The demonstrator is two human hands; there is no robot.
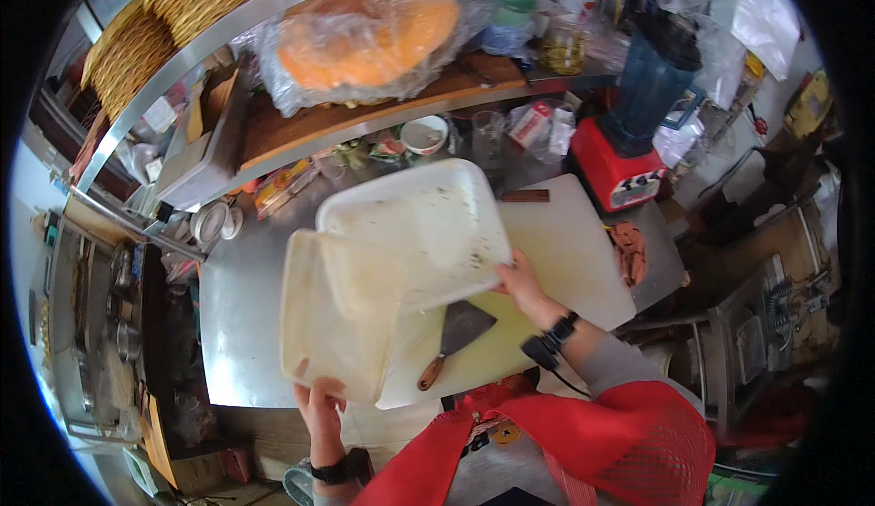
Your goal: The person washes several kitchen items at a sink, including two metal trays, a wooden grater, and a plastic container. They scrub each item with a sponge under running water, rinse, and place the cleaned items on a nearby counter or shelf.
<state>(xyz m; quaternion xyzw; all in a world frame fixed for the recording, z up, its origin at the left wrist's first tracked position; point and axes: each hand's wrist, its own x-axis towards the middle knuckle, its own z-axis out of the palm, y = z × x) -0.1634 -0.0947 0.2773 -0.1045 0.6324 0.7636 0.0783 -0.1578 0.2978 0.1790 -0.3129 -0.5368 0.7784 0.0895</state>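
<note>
My left hand (320,407) grips the near edge of a translucent plastic container or lid (331,328), held tilted at the left. In my right hand (528,286) is the right corner of a white plastic tub (437,232) with small dark bits scattered inside. The translucent piece overlaps the tub's left side. Under and beside them lies a large white cutting board (574,253), yellowish in its middle. A wide metal scraper (461,331) with a wooden handle rests on the board, between my hands. A small brown bar-like object (525,195) lies at the board's far edge.
A red-based blender (618,164) stands right of the board, with a reddish cloth (627,253) nearer. A shelf (383,120) above the steel table (239,314) holds a plastic-wrapped orange item (369,34). A bowl (424,135) and packages sit beneath it.
</note>
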